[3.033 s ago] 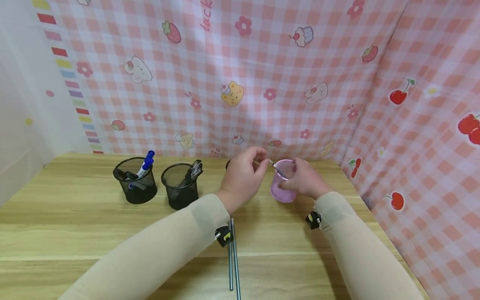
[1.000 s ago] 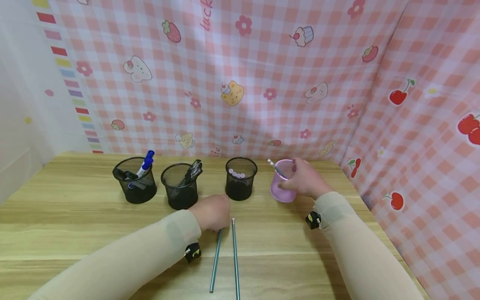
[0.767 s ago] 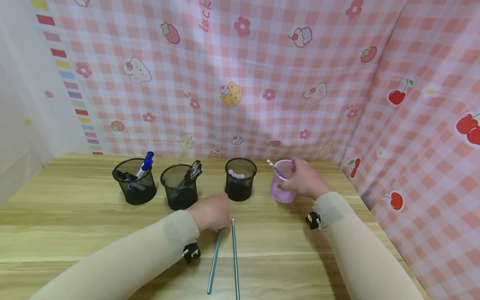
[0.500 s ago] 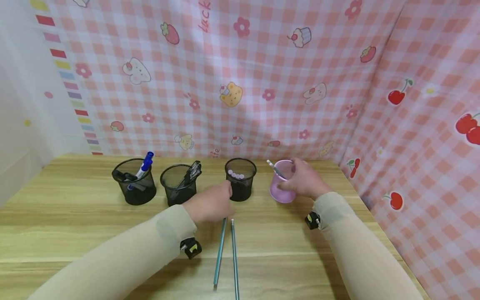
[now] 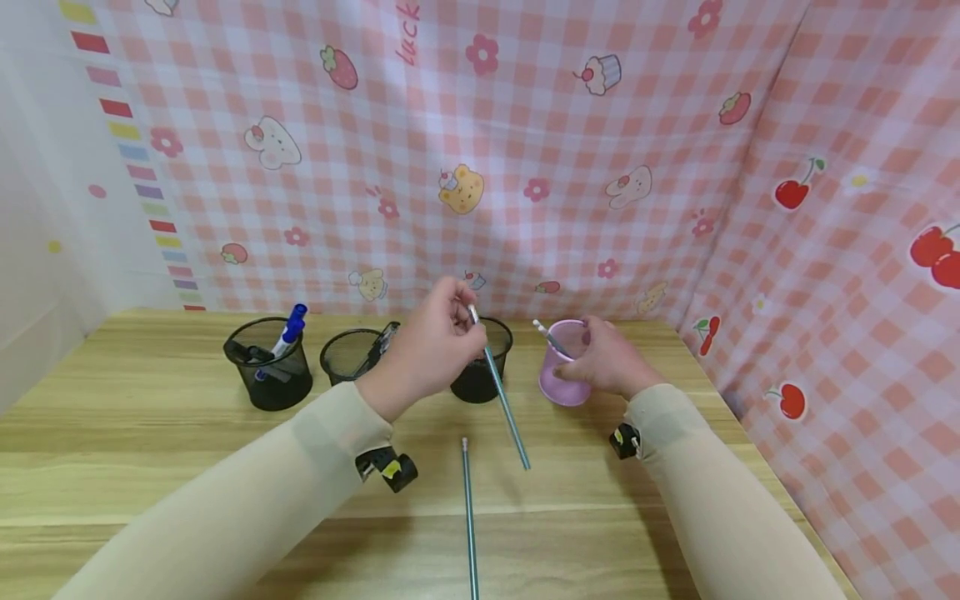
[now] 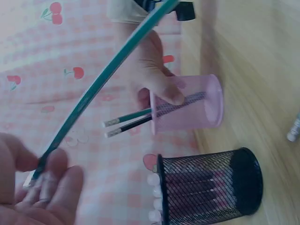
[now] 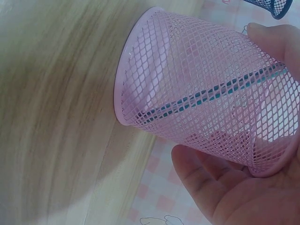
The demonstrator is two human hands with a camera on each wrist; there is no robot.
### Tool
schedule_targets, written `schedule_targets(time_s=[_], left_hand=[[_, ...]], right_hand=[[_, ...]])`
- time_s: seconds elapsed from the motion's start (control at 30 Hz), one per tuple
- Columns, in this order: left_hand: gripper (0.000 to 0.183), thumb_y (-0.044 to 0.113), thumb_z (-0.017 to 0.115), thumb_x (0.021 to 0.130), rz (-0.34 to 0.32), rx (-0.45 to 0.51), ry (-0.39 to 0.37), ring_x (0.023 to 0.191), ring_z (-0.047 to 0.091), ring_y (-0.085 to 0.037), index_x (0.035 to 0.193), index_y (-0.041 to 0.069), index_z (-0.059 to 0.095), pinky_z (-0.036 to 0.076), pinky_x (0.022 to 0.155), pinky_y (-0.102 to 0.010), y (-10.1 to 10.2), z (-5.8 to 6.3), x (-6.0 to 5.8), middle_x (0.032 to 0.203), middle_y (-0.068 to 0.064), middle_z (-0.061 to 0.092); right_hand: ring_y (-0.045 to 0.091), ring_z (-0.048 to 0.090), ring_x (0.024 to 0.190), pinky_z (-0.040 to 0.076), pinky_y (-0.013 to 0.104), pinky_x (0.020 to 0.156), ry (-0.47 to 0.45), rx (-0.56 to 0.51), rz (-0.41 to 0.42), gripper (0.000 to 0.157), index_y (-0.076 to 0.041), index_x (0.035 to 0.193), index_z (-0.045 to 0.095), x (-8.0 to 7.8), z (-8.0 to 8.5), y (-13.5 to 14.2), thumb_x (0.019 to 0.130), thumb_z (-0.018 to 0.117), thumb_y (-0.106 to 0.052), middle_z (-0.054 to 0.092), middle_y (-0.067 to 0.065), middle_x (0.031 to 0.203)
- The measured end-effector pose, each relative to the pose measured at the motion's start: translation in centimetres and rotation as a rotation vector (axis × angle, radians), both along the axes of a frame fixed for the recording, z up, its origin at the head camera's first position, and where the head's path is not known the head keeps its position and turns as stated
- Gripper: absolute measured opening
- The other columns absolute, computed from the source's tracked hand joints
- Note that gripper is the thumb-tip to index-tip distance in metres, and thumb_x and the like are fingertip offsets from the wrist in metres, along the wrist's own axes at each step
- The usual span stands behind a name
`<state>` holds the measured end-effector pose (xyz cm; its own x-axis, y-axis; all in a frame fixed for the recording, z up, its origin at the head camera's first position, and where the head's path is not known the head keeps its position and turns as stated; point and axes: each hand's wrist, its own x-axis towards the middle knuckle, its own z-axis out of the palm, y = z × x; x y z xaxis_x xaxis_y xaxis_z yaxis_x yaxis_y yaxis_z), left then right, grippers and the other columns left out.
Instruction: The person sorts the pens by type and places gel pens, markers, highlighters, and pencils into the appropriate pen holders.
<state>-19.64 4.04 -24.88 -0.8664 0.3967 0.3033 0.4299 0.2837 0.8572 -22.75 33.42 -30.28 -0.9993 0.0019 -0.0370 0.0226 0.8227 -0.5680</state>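
My left hand (image 5: 429,346) pinches a teal pencil (image 5: 506,408) near its white eraser end. The pencil hangs tilted above the table, its other end down and to the right. My right hand (image 5: 611,358) grips the rim area of a pink mesh pen cup (image 5: 557,389), which stands upright on the table. In the left wrist view, two pencils (image 6: 129,117) with pale erasers lean inside that pink cup. The right wrist view shows a teal pencil (image 7: 206,95) through its mesh. Another teal pencil (image 5: 470,521) lies on the table in front.
Behind my left hand stands a black mesh cup (image 5: 480,387) holding several pale-ended sticks. Further left are a black cup (image 5: 341,354) with black pens and another black cup (image 5: 277,387) with a blue-capped marker (image 5: 290,329). A checked cloth (image 5: 525,125) hangs behind the wooden table (image 5: 135,417).
My left hand has picked one pencil up off the table and raised it toward the back, swinging its lower end to the right. My right hand stays on the pink cup.
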Motion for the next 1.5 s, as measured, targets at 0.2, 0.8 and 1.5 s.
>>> schedule_targets(time_s=[0.2, 0.8, 1.5], left_hand=[[0.024, 0.005, 0.059, 0.103, 0.057, 0.281, 0.089, 0.083, 0.06, -0.02, 0.122, 0.006, 0.044, 0.052, 0.069, -0.025, 1.0, 0.3, -0.7, 0.101, -0.01, 0.062], [0.015, 0.006, 0.063, 0.102, 0.229, 0.253, 0.407, 0.089, 0.073, -0.021, 0.115, 0.004, 0.055, 0.059, 0.07, -0.028, 4.0, -0.9, -2.0, 0.101, -0.01, 0.07], [0.011, 0.012, 0.064, 0.104, 0.186, -0.062, 0.498, 0.095, 0.074, -0.017, 0.112, 0.009, 0.071, 0.062, 0.084, -0.031, 5.5, -2.8, -1.4, 0.104, -0.004, 0.077]], right_hand=[[0.043, 0.056, 0.129, 0.05, 0.057, 0.109, 0.004, -0.01, 0.001, 0.1, 0.001, 0.156, 0.037, 0.0, 0.0, 0.0, 0.077, 0.092, -0.028, 0.053, 0.026, 0.145], [0.043, 0.056, 0.129, 0.049, 0.058, 0.109, 0.016, 0.009, 0.001, 0.095, -0.002, 0.153, 0.041, 0.0, -0.1, 0.0, 0.077, 0.092, -0.03, 0.054, 0.025, 0.144], [0.041, 0.059, 0.123, 0.051, 0.055, 0.106, 0.028, 0.018, -0.001, 0.092, 0.002, 0.148, 0.044, 0.1, -0.1, 0.0, 0.077, 0.092, -0.031, 0.057, 0.025, 0.138]])
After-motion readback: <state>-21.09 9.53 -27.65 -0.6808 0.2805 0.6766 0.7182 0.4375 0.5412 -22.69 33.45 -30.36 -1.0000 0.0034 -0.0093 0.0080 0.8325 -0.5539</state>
